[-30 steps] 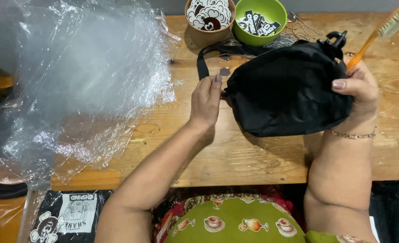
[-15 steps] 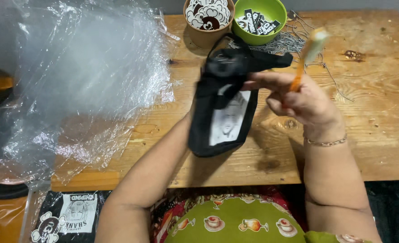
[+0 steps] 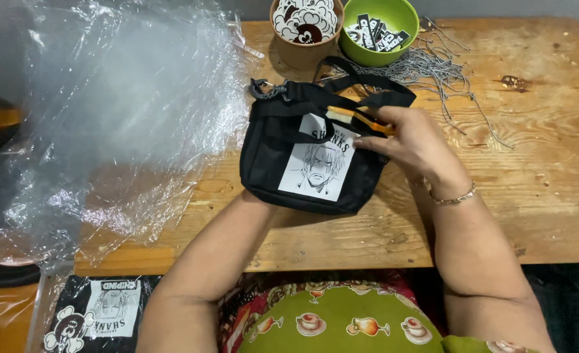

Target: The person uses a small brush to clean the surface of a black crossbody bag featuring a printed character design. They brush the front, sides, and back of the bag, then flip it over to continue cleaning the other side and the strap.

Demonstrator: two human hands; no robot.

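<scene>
Black sling bag (image 3: pixel 306 160) now lies flat on the wooden table (image 3: pixel 551 196), printed patch up; earlier held upright. Right hand (image 3: pixel 410 147) fingers pinch an orange-handled tool (image 3: pixel 358 117) over it. Left hand hidden beneath bag, fingers can't tell.

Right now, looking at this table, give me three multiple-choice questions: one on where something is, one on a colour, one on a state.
1. Where do the metal chains lie?
A. right of the green bowl
B. on the plastic wrap
C. inside the brown cup

2. What colour is the pouch?
A. red
B. black
C. white

3. What does the right hand hold?
A. nothing
B. a chain
C. an orange-handled tool

Answers:
1 A, the chains spread over the wood beside the green bowl.
2 B, black fabric with a white printed patch.
3 C, the fingers close on the orange handle over the pouch.
</scene>
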